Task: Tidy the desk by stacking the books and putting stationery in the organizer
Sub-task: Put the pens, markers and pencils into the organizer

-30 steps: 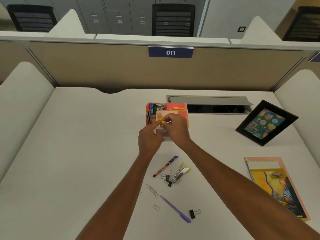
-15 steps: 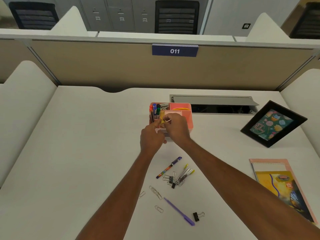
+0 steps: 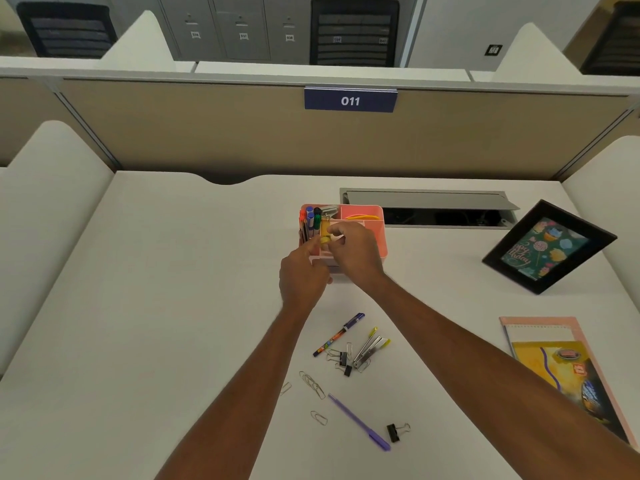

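A pink organizer [image 3: 375, 233] stands mid-desk with several markers [image 3: 310, 221] upright in its left compartment. My right hand [image 3: 353, 252] pinches a small yellow item [image 3: 325, 233] upright just over the organizer's front left. My left hand [image 3: 303, 275] is beside it with curled fingers, one fingertip near the yellow item's base. On the desk nearer me lie a patterned pen [image 3: 339, 334], a purple pen [image 3: 358, 422], a metal stapler-like tool [image 3: 369, 348], binder clips [image 3: 343, 360] and paper clips [image 3: 313, 382]. Stacked books [image 3: 568, 372] lie at the right.
A black picture frame [image 3: 547, 247] leans at the right rear. An open grey cable tray [image 3: 429, 209] sits behind the organizer. A beige partition with an "011" sign [image 3: 349, 100] closes the back; white side panels flank the desk.
The yellow item has turned from lying between both hands to standing upright at the organizer, now pinched by my right hand. The camera view has shifted slightly.
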A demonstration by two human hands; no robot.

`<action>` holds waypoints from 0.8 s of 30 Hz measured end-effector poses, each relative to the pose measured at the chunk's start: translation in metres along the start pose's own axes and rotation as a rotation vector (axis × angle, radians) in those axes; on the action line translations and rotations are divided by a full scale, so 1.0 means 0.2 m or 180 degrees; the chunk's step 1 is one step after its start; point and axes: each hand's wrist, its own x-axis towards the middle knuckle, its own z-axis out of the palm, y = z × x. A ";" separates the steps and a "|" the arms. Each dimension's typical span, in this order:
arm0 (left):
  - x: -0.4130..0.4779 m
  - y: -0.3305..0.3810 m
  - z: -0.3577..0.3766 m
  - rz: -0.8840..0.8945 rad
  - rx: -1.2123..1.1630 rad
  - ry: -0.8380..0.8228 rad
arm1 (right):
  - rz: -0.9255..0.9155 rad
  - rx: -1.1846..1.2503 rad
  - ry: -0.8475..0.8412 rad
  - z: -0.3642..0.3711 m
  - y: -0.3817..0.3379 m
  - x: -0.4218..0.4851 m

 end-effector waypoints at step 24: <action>-0.44 -0.26 0.15 0.0335 0.1066 -0.0930 | 0.0493 0.0408 -0.0399 -0.19 0.51 -0.80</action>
